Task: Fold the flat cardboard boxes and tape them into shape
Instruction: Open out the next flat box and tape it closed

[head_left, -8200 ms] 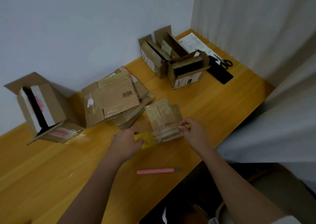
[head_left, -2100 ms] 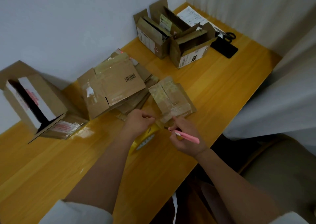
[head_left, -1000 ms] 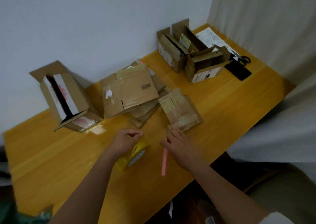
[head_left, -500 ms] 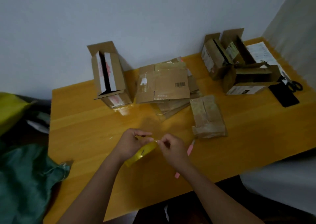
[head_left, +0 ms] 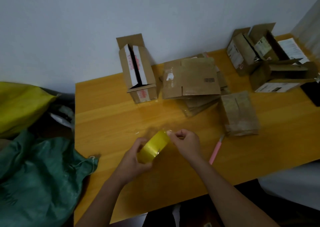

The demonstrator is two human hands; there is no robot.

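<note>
A plain pale wall point(head_left: 86, 27) runs behind a yellow-orange wooden table point(head_left: 107, 122) pushed against it. A pale curtain point(head_left: 310, 15) hangs at the far right. Left of the table lie a green woven sack point(head_left: 34, 174) and a yellow bag point(head_left: 19, 103). The light is dim.

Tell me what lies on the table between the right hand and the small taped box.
In the head view, a pink knife lies on the table between the right hand and the small taped box; nothing else.
</note>
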